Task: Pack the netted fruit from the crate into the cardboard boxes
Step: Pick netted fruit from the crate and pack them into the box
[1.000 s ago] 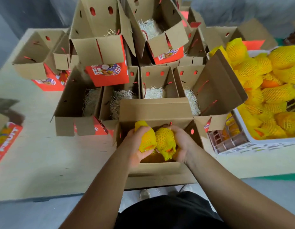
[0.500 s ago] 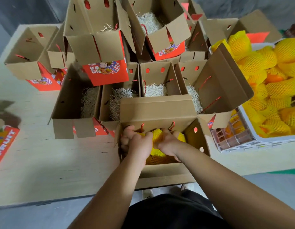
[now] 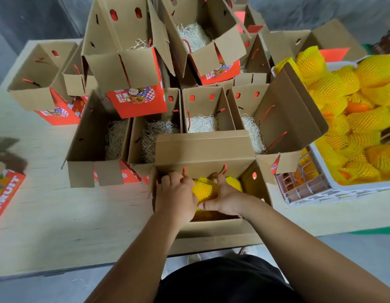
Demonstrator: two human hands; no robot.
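Note:
An open cardboard box (image 3: 202, 149) stands at the table's near edge in front of me. Both my hands are down inside it. My left hand (image 3: 176, 196) curls over yellow netted fruit at the box's left side, which it mostly hides. My right hand (image 3: 224, 199) grips another yellow netted fruit (image 3: 206, 189) in the middle of the box, thumb pointing left. More netted fruit lies deeper in the box under my hands. At the right, a white crate (image 3: 342, 189) is heaped with yellow netted fruit (image 3: 369, 121).
Several open cardboard boxes (image 3: 202, 110) with straw padding (image 3: 202, 123) and red printed sides crowd the table behind the near box, some stacked higher. A flat red printed carton (image 3: 3, 193) lies at the left edge. The light wooden tabletop (image 3: 58, 215) ends just below my forearms.
My hands have lowered the two netted fruits from above the box down into it. The camera has tilted a little.

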